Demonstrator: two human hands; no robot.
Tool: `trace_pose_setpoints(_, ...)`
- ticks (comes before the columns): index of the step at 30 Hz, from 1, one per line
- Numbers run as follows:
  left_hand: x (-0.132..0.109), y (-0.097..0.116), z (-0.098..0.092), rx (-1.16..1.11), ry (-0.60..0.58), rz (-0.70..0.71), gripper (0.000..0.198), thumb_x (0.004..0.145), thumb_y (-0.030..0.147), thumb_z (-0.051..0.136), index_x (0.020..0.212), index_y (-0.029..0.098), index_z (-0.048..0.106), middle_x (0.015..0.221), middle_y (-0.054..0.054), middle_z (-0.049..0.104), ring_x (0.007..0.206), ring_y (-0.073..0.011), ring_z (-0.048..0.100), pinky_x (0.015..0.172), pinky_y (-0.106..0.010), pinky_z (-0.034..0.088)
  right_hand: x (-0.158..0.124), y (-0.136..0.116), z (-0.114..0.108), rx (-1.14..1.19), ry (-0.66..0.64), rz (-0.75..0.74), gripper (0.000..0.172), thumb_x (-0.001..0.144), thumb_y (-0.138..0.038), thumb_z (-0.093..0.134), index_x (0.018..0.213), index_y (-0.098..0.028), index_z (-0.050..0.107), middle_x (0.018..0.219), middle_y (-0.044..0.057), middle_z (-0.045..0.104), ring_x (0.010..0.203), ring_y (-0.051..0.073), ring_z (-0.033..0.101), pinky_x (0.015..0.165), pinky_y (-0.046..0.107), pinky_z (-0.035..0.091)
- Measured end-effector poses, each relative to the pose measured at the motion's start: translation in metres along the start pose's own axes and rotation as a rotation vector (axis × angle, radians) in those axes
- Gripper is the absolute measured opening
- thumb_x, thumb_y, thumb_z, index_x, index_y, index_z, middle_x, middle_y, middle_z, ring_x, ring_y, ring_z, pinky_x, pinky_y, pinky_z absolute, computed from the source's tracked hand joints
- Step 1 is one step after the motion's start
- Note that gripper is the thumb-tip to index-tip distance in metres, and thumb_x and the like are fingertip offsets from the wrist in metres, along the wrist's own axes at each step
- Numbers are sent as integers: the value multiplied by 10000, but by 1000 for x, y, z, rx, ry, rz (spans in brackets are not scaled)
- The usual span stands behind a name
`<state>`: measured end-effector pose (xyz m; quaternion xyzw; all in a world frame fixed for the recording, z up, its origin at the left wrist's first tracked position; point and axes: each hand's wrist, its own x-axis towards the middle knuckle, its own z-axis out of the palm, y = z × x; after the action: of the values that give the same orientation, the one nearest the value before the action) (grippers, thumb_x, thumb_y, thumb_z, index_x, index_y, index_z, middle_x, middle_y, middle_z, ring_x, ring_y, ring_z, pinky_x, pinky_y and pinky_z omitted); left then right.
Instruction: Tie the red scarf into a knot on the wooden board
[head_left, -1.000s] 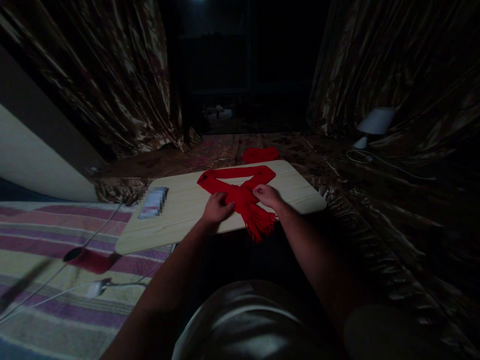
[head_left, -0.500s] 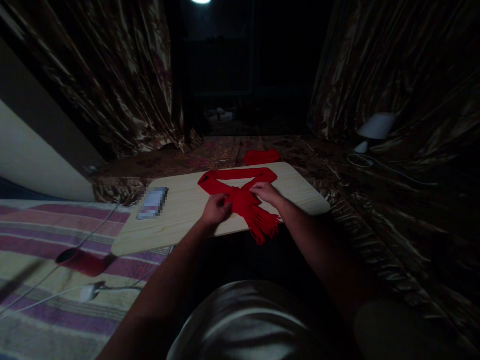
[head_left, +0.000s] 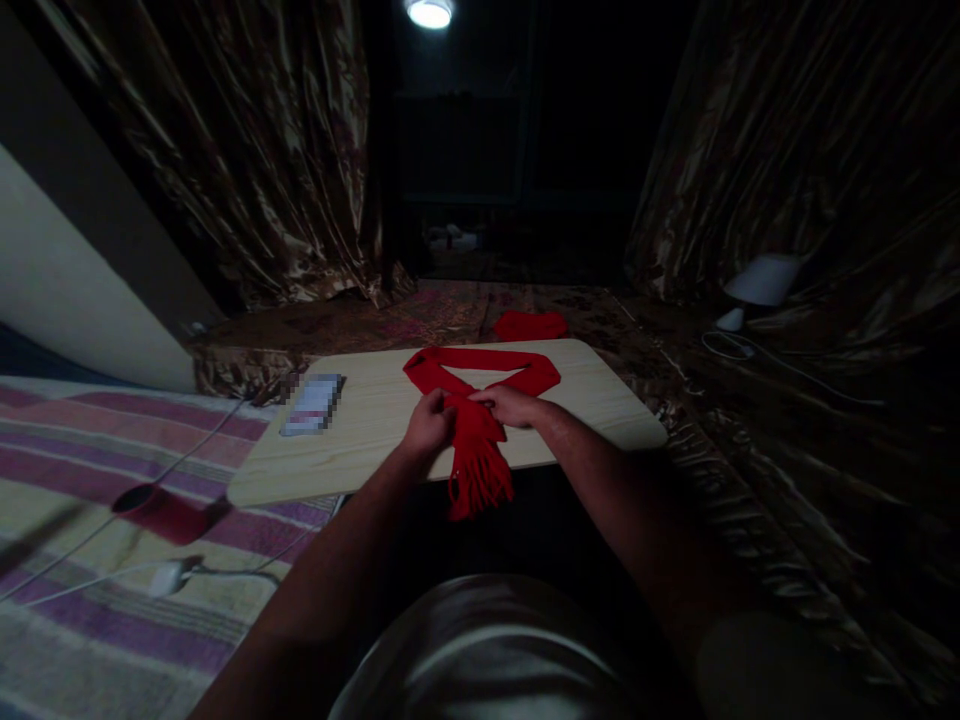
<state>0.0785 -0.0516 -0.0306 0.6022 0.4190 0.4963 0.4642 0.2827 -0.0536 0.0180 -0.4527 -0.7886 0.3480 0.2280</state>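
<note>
A red fringed scarf [head_left: 480, 430] lies looped on a pale wooden table [head_left: 360, 455]. Its loop spreads toward the far side, and its ends cross near the front, with the fringe hanging over the near edge. My left hand [head_left: 432, 420] is closed on the scarf's left side, just below the crossing. From the right, my right hand [head_left: 511, 404] pinches the cloth at the crossing, its fingertips partly hidden in the folds.
A phone-like object [head_left: 311, 405], blurred out, lies on the table's left part. Behind the table is another red cloth [head_left: 531, 325]. A red cylinder [head_left: 161, 512] and a white plug [head_left: 171, 577] with cords rest on the striped bedding [head_left: 90, 640]. A small lamp [head_left: 763, 280] stands at right.
My right hand has moved left and slightly nearer, onto the crossing. The fringed ends have swung left and now hang straighter. The whole view has shifted slightly.
</note>
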Motion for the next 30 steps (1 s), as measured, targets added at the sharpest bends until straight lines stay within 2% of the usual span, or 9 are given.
trace_pose_setpoints(4,2,3,-3,151,-86,112,183,671,234,641,840,193,695,784,-30,693,722,-193,614,676,-308,491,-1,0,1,-123,-27,7,460,763,45,525,1105,-158,757,913,-3,736,805,125,611,717,194,434)
trace_pose_setpoints(8,5,7,-5,285,-61,192,140,672,265,672,780,195,725,833,-60,711,862,-240,627,837,-376,510,1,3,3,-189,-41,68,317,806,4,536,1012,-166,707,814,-26,685,716,115,563,642,194,383)
trace_pose_setpoints(10,4,7,-5,253,-40,187,115,667,272,675,747,200,714,852,-64,715,893,-247,628,861,-382,507,3,4,5,-201,26,110,225,844,-54,565,982,-185,685,837,-16,699,724,128,578,642,208,389)
trace_pose_setpoints(13,1,7,-3,61,-32,76,95,657,275,655,708,196,668,792,-46,690,788,-219,621,758,-348,510,7,5,6,-209,235,197,97,872,-142,619,936,-204,657,861,7,713,735,145,589,653,223,405)
trace_pose_setpoints(16,-3,7,1,-199,-60,-73,166,633,276,663,773,187,661,747,-28,676,679,-189,611,650,-313,493,10,4,1,54,468,372,61,902,-184,617,845,-206,612,732,5,666,634,134,565,605,221,411)
trace_pose_setpoints(20,-4,8,4,-394,-86,-172,219,587,252,679,788,187,623,693,-11,655,600,-165,602,593,-293,480,11,3,-7,471,612,584,331,1050,-305,386,755,-218,506,531,-43,504,411,94,438,451,200,340)
trace_pose_setpoints(22,-4,8,5,-422,-80,-179,222,578,248,681,777,188,605,670,-1,643,574,-157,592,579,-288,475,9,2,-9,524,636,612,373,1072,-325,325,752,-217,484,530,-38,516,386,82,436,426,189,338)
trace_pose_setpoints(26,-3,7,4,-377,-51,-152,205,580,242,686,755,183,598,646,9,639,550,-140,575,545,-258,439,5,4,-6,714,664,634,290,1053,-319,445,801,-196,518,591,2,622,404,83,498,408,178,360)
trace_pose_setpoints(30,-4,8,1,-294,-26,-151,184,581,248,684,724,181,589,594,19,610,505,-122,532,504,-238,389,5,7,-2,789,683,571,214,1056,-284,428,925,-174,556,706,31,673,488,95,585,441,173,415)
